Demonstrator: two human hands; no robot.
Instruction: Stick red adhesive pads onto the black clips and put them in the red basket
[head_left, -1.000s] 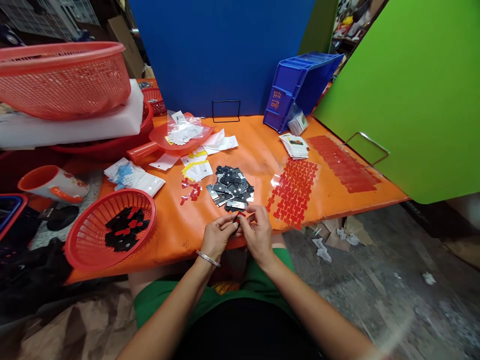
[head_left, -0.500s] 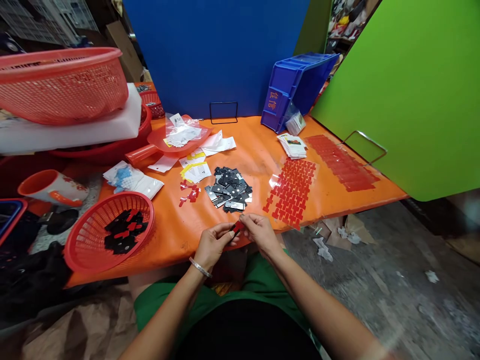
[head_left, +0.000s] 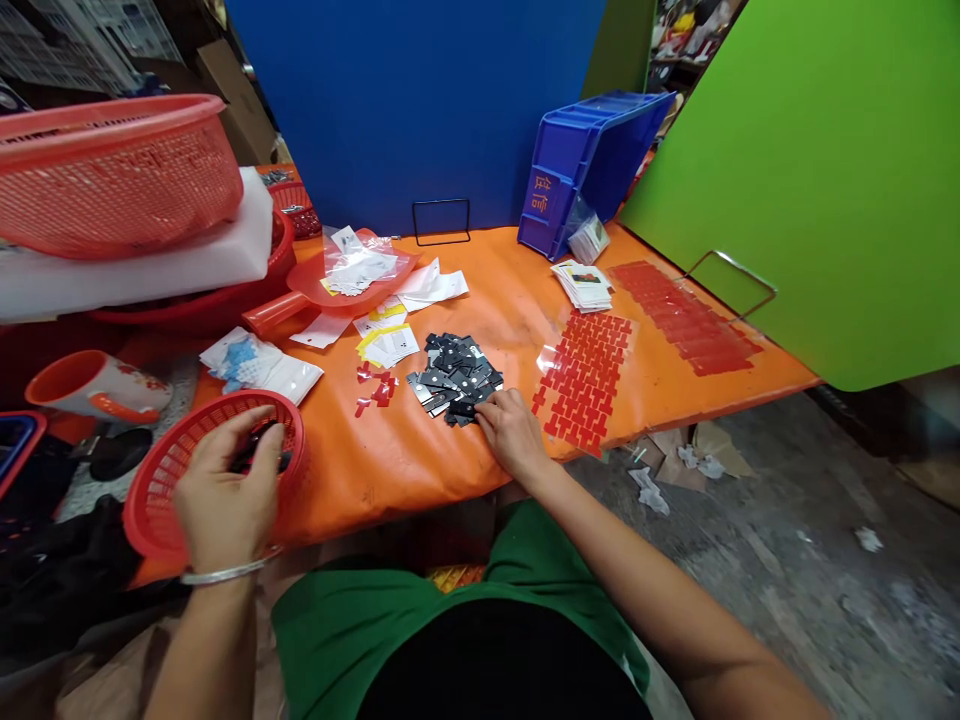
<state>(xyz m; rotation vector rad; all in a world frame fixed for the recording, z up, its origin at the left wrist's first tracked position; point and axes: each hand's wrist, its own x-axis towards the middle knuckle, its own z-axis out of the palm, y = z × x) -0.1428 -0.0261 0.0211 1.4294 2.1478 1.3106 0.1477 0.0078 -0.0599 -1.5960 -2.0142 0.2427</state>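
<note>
My left hand is over the red plastic basket at the left, thumb and fingers apart. Below it, black pieces lie in the basket, largely hidden by the hand. At the near right edge of a pile of flat black plates, my right hand pinches one black plate between thumb and fingertips. Several loose red T-shaped stickers lie left of the pile. Right of my right hand is a clear sheet of red T-shaped stickers.
A red dustpan holds papers and a plastic bag. Printed cards are stacked by a tilted blue crate. A mug and a stacked basket stand left. Blue and green panels border the orange table.
My hands have parted. My left hand moved left to the basket from the table's front edge, where it held a black plate with a red sticker. My right hand moved up to the pile.
</note>
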